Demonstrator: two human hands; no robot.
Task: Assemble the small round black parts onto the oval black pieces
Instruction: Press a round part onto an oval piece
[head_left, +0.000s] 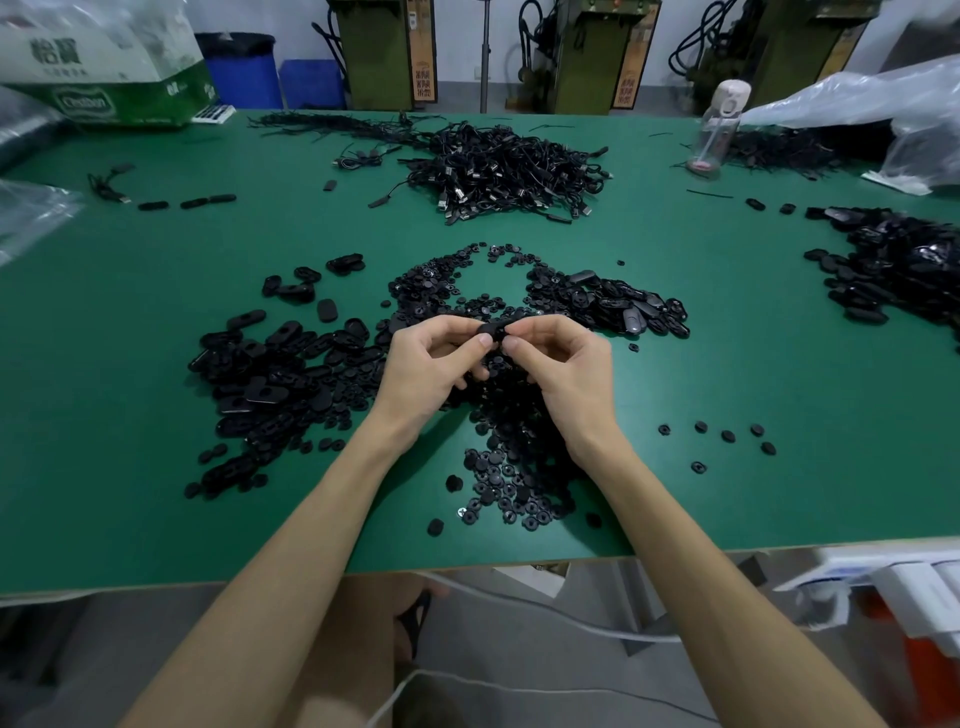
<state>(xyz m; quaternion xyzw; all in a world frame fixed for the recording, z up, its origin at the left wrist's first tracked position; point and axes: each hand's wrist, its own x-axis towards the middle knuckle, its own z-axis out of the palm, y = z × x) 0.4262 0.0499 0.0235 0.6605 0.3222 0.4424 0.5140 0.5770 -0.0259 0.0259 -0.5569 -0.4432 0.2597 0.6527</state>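
Note:
Above the middle of the green table (156, 322), my left hand (431, 369) and my right hand (563, 371) meet at the fingertips and pinch one black oval piece (496, 330) between them. Whether a small round part sits on it is hidden by my fingers. Loose oval black pieces (270, 374) are heaped to the left of my hands. Small round black parts (506, 483) lie scattered below my wrists, and more round parts (441, 283) lie just beyond my hands. Another heap of oval pieces (618, 306) sits right of centre.
A tangle of black cables (498, 171) lies at the table's far middle. A further black pile (898, 265) is at the right edge. A clear bottle (719, 130), plastic bags (857, 98) and a green-white box (104, 78) stand along the back.

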